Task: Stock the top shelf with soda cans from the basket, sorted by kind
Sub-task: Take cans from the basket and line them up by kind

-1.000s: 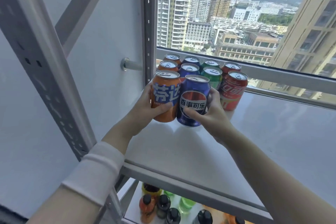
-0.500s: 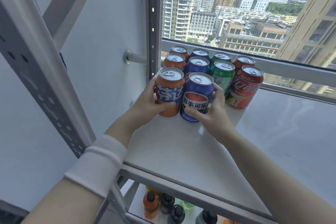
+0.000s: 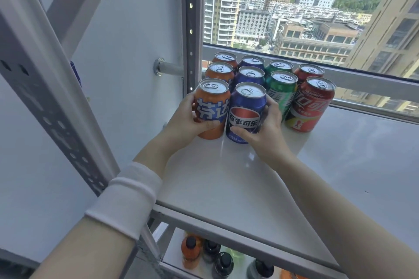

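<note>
My left hand (image 3: 186, 118) is wrapped around an orange Fanta can (image 3: 212, 108), thumb across the blue label, and my right hand (image 3: 263, 129) is wrapped around a blue Pepsi can (image 3: 246, 112), thumb low on its front. Both cans stand upright on the white top shelf (image 3: 226, 179), touching side by side, at the near end of their rows.

On the far left part of the shelf the cans run in rows toward the window (image 3: 306, 7): from the left, three orange and three blue counting the ones I hold, then two green cans (image 3: 282, 88) and two red Coca-Cola cans (image 3: 311, 104). The near green can sits just right of my right hand; the near red can leans a little to the right in this wide view.

A white sleeve cuff (image 3: 127, 197) covers my left forearm. Beside it, a grey perforated upright (image 3: 45, 102) of the rack crosses the left side. Below the shelf edge, bottles (image 3: 210, 253) with dark caps stand on a lower shelf. I cannot see the basket.
</note>
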The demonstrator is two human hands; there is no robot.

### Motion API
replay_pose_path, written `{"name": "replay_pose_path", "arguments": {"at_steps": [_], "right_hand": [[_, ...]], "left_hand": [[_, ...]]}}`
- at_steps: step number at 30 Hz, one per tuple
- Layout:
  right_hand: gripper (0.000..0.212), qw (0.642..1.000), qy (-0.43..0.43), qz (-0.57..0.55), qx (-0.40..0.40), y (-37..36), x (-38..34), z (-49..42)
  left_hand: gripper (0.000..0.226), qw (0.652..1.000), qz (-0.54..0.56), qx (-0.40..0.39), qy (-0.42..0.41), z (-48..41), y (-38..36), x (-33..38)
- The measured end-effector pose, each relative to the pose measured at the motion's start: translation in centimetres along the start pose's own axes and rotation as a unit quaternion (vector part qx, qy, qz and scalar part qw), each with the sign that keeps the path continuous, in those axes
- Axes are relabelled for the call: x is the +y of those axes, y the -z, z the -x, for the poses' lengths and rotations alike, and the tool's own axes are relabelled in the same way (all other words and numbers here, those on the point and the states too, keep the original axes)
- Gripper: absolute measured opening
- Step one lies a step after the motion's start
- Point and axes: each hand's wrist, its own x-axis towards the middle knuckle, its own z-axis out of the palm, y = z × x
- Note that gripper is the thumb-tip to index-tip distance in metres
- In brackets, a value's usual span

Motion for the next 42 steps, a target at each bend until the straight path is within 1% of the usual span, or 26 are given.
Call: {"name": "replay_pose_path", "arguments": {"at_steps": [7,17,24,36,42], "right_hand": [[0.09,1.0,0.002,-0.03,-0.004,-0.1,0.2,-0.3],[0.087,0.999,0.0,-0.048,-0.017,0.0,0.5,-0.9],[0.092,0.999,-0.004,-0.033,-0.012,0.2,0.7,-1.1],[0.094,1.0,0.0,-0.025,-0.002,0.0,0.8,-1.0],[0.1,1.0,-0.016,-0.013,0.0,-0.2,0.7,-0.9]], "left_hand": [[0.07,1.0,0.002,0.021,0.005,-0.5,-0.3,0.1],[0.07,1.0,0.017,0.002,0.016,-1.2,-0.1,0.2],[0.068,1.0,0.02,-0.009,0.013,-1.2,0.1,0.2],[0.067,0.999,0.031,-0.017,0.016,-1.5,0.0,-0.1],[0.071,1.0,0.008,-0.014,0.011,-1.8,0.0,-0.6]]}}
